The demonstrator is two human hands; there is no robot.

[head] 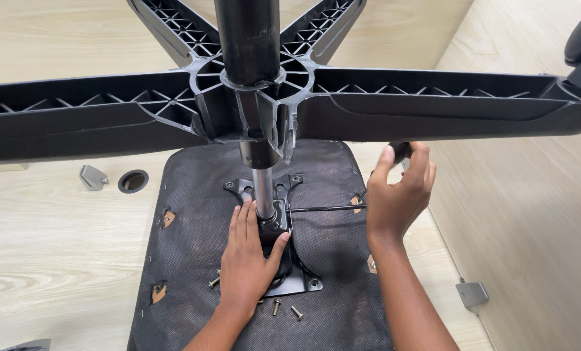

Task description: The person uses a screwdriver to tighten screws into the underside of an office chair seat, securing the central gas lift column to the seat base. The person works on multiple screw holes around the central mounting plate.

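Upturned office chair lies w/ its seat underside [193, 260] facing up on a pale wood floor [56, 260]; the black five-arm base [433, 107] stands high on the gas column [262, 192], filling the top of the view. Judging by build, the assembly looks top-heavy & stiff: ribbed plastic arms, steel column, metal mechanism plate [297, 279] — prob. awkward rather than fragile, apt to tip sideways if let go. Chrome part of the column looks slick, so a poor grip spot; the black collar at its foot & the plate edges seem better holds. Left hand [248, 263] lies palm-down over the mechanism, fingers & thumb wrapped loosely round the column's foot. Right hand [401, 192] is curled shut on the black knob end of a thin lever rod [323, 208] that runs sideways from the mechanism. Seat underside is dark fabric w/ small tears showing wood. Loose screws [287, 309] lie on the fabric just by the left wrist. Two grey metal brackets [472, 294] & a round floor port [133, 181] sit apart on the floor.
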